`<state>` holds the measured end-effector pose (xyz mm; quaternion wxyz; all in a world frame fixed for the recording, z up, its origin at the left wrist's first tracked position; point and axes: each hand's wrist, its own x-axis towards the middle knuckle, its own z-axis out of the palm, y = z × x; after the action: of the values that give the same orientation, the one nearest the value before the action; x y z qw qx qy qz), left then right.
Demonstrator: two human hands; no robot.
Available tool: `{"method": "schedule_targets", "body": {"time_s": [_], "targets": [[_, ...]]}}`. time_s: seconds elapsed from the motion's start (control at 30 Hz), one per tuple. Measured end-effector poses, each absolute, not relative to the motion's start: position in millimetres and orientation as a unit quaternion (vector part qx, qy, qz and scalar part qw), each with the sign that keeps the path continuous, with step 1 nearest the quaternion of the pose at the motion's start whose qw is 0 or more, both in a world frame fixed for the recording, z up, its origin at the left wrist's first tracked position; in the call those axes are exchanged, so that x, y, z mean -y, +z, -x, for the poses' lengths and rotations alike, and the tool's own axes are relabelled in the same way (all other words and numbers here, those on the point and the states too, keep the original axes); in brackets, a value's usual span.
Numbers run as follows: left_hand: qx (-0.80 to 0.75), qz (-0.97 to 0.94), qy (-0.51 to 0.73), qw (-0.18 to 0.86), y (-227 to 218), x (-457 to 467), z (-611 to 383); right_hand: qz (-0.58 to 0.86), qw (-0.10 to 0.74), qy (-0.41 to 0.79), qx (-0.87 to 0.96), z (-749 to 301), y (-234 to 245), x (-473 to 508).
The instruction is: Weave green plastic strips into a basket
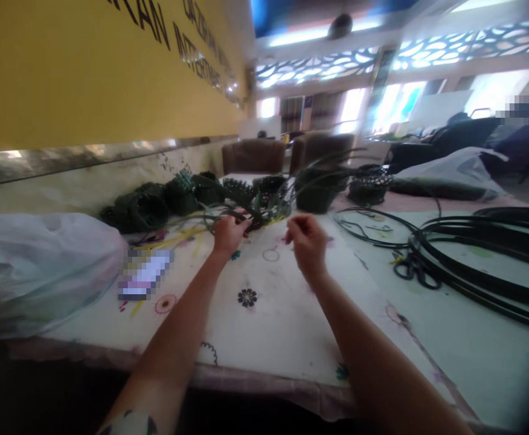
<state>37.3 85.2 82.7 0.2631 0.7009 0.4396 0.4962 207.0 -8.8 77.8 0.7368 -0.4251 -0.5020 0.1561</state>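
Note:
My left hand (229, 232) is closed on a partly woven dark green basket piece (264, 208) whose long loose strands (332, 158) fan up and to the right. My right hand (307, 238) hovers just right of it with fingers curled in a pinch; I cannot make out what it holds, perhaps a thin strand. Both hands are over a white cloth with flower prints (264, 314) that covers the table.
Several finished dark green woven baskets (156, 202) line the back of the table. Coils of black cord (486, 248) and black scissors (412, 270) lie at the right. A white plastic bag (38, 266) sits at the left. Brown chairs (253, 156) stand beyond.

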Motion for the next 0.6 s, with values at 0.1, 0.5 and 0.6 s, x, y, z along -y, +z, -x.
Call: {"method": "schedule_targets", "body": {"time_s": [0.1,0.5,0.6], "targets": [[-0.446,-0.674,0.517,0.281,90,-78,-35,0.425,0.733,0.18,0.499,-200,79,12],[-0.452,-0.666,0.552,0.218,96,-58,-36,0.462,0.667,-0.041,0.583,-185,66,23],[-0.449,-0.653,0.571,0.212,96,-62,-32,0.439,0.679,-0.009,0.589,-183,69,26]]}}
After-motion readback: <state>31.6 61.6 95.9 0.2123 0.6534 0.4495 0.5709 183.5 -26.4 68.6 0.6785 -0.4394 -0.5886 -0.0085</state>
